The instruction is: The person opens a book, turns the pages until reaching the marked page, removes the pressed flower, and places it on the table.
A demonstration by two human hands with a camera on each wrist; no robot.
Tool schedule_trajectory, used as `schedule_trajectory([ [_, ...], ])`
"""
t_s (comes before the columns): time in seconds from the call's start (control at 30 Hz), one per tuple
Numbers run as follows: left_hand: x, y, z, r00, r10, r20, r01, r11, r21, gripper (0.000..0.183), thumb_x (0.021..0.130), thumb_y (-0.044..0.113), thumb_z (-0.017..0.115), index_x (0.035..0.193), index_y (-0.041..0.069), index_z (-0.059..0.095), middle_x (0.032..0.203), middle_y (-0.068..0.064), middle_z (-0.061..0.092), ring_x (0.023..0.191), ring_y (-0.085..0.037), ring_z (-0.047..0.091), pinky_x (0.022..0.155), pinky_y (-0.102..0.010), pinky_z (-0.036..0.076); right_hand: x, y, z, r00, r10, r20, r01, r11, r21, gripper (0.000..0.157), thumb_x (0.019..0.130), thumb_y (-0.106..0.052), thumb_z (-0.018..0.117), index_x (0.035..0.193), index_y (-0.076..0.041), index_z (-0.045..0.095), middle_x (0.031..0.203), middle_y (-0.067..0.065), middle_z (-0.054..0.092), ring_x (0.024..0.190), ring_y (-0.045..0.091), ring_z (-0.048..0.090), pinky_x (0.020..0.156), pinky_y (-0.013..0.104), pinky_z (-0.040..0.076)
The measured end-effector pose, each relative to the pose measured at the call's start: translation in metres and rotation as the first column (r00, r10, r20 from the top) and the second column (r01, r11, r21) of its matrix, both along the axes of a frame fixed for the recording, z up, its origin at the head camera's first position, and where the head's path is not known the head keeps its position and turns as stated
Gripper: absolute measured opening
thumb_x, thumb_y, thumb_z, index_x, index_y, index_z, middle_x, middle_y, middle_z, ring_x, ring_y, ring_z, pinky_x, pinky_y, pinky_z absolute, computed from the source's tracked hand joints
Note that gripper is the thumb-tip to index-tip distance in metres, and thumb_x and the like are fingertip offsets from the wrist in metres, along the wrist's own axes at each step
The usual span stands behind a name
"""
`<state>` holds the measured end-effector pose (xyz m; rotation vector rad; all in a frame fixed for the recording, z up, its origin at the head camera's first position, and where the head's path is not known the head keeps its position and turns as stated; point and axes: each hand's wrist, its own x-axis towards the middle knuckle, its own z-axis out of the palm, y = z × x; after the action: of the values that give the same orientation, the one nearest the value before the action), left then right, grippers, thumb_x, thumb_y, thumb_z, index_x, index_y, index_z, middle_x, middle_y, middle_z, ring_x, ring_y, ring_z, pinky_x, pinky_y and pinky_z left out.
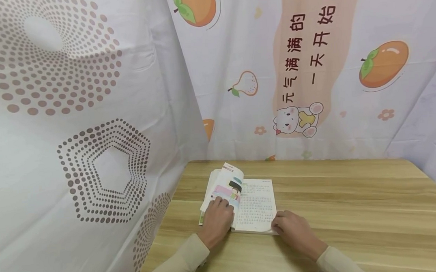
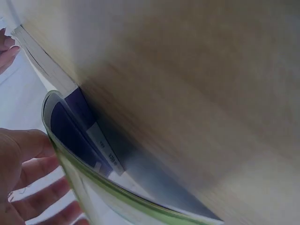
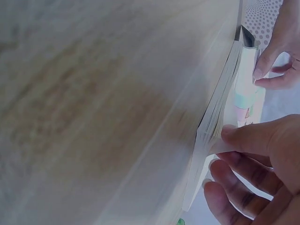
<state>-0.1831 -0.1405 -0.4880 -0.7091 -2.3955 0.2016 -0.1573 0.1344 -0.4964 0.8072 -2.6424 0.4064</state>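
An open book [image 1: 257,205] lies on the wooden table, with printed text on its right page and a coloured picture on the raised left pages [image 1: 220,189]. My left hand [image 1: 218,219] rests on the lower part of those left pages, its thumb and fingers all on the printed side. In the left wrist view the left cover [image 2: 115,190] bows up off the table, showing a dark blue inner side. My right hand [image 1: 293,232] is at the book's lower right corner. There the thumb and forefinger pinch a page corner [image 3: 216,146], while the other fingers stay loosely bent beside it.
The wooden table [image 1: 352,199] extends right of the book. A white dotted curtain [image 1: 166,126] hangs close on the left, and a fruit-printed curtain [image 1: 235,123] hangs behind the table's far edge.
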Motion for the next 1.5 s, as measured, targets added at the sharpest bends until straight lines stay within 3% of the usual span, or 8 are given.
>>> schedule_trajectory([
  [0.17, -0.001, 0.001, -0.004, 0.994, -0.101, 0.044, 0.099, 0.995, 0.032, 0.014, 0.086, 0.001, 0.075, 0.08, 0.014, 0.075, 0.092, 0.001, 0.07, 0.088, -0.018, 0.061, 0.066, -0.027, 0.053, 0.0, 0.0, 0.0, 1.0, -0.028, 0.004, 0.028, 1.0, 0.0, 0.018, 0.078, -0.004, 0.085, 0.076, -0.02, 0.076, 0.081, -0.011, 0.066, 0.077, 0.009, 0.064, 0.063, 0.028, 0.053],
  [0.4, -0.001, 0.001, -0.01, 0.986, -0.119, 0.12, 0.118, 0.993, 0.011, 0.015, 0.083, 0.004, 0.074, 0.088, 0.018, 0.08, 0.108, 0.0, 0.071, 0.094, -0.019, 0.06, 0.068, -0.031, 0.053, 0.001, -0.001, 0.0, 0.999, -0.046, -0.026, 0.046, 0.999, 0.007, 0.017, 0.078, -0.005, 0.086, 0.077, -0.019, 0.077, 0.08, -0.01, 0.067, 0.076, 0.009, 0.064, 0.061, 0.025, 0.052],
  [0.53, -0.001, 0.002, -0.012, 0.984, -0.129, 0.122, 0.125, 0.991, 0.039, 0.006, 0.086, 0.017, 0.073, 0.081, 0.018, 0.075, 0.098, 0.002, 0.069, 0.089, -0.019, 0.057, 0.064, -0.031, 0.05, 0.001, -0.001, 0.0, 0.998, -0.05, -0.049, 0.05, 0.999, -0.001, 0.018, 0.076, -0.005, 0.086, 0.076, -0.02, 0.077, 0.08, -0.01, 0.067, 0.075, 0.009, 0.063, 0.06, 0.025, 0.051],
  [0.8, 0.001, 0.006, -0.014, 0.986, -0.088, 0.143, 0.087, 0.996, 0.017, 0.056, 0.083, 0.074, 0.067, 0.076, 0.019, 0.067, 0.092, 0.002, 0.06, 0.084, -0.019, 0.052, 0.065, -0.03, 0.046, 0.0, -0.002, -0.001, 0.991, -0.049, -0.128, 0.041, 0.997, -0.066, 0.02, 0.071, -0.005, 0.091, 0.075, -0.019, 0.076, 0.08, -0.011, 0.066, 0.073, 0.007, 0.064, 0.059, 0.024, 0.053],
  [0.93, 0.0, 0.007, -0.015, 0.988, -0.065, 0.14, 0.067, 0.998, -0.009, 0.064, 0.078, 0.082, 0.063, 0.077, 0.018, 0.068, 0.094, 0.001, 0.062, 0.083, -0.018, 0.05, 0.067, -0.03, 0.046, -0.002, -0.002, 0.001, 0.982, -0.042, -0.186, 0.018, 0.992, -0.125, 0.024, 0.069, -0.008, 0.094, 0.075, -0.021, 0.074, 0.081, -0.012, 0.066, 0.069, 0.003, 0.06, 0.057, 0.022, 0.051],
  [1.13, -0.001, 0.009, -0.016, 0.99, -0.059, 0.125, 0.061, 0.998, -0.012, 0.051, 0.09, 0.066, 0.065, 0.08, 0.016, 0.069, 0.089, 0.001, 0.06, 0.079, -0.019, 0.05, 0.064, -0.03, 0.045, -0.004, -0.003, 0.004, 0.98, -0.06, -0.192, 0.021, 0.98, -0.197, 0.025, 0.071, -0.014, 0.095, 0.088, -0.014, 0.076, 0.094, -0.004, 0.071, 0.063, -0.003, 0.047, 0.052, 0.018, 0.045],
  [1.3, -0.002, 0.008, -0.017, 0.992, -0.052, 0.112, 0.049, 0.998, 0.031, 0.048, 0.097, 0.044, 0.066, 0.122, 0.003, 0.065, 0.095, -0.005, 0.07, 0.083, -0.023, 0.059, 0.068, -0.034, 0.051, -0.004, -0.003, 0.005, 0.981, -0.103, -0.162, 0.073, 0.981, -0.181, 0.043, 0.073, -0.019, 0.094, 0.11, -0.006, 0.076, 0.106, 0.005, 0.071, 0.065, 0.006, 0.059, 0.055, 0.024, 0.05],
  [1.5, -0.005, 0.005, -0.016, 0.996, -0.085, 0.026, 0.081, 0.988, 0.131, 0.074, 0.091, 0.023, 0.073, 0.148, -0.009, 0.039, 0.089, -0.01, 0.069, 0.072, -0.021, 0.058, 0.06, -0.031, 0.049, -0.002, -0.006, 0.001, 0.995, -0.102, -0.006, 0.102, 0.993, -0.061, 0.035, 0.076, -0.024, 0.091, 0.104, -0.009, 0.077, 0.105, 0.002, 0.07, 0.079, 0.015, 0.069, 0.064, 0.029, 0.057],
])
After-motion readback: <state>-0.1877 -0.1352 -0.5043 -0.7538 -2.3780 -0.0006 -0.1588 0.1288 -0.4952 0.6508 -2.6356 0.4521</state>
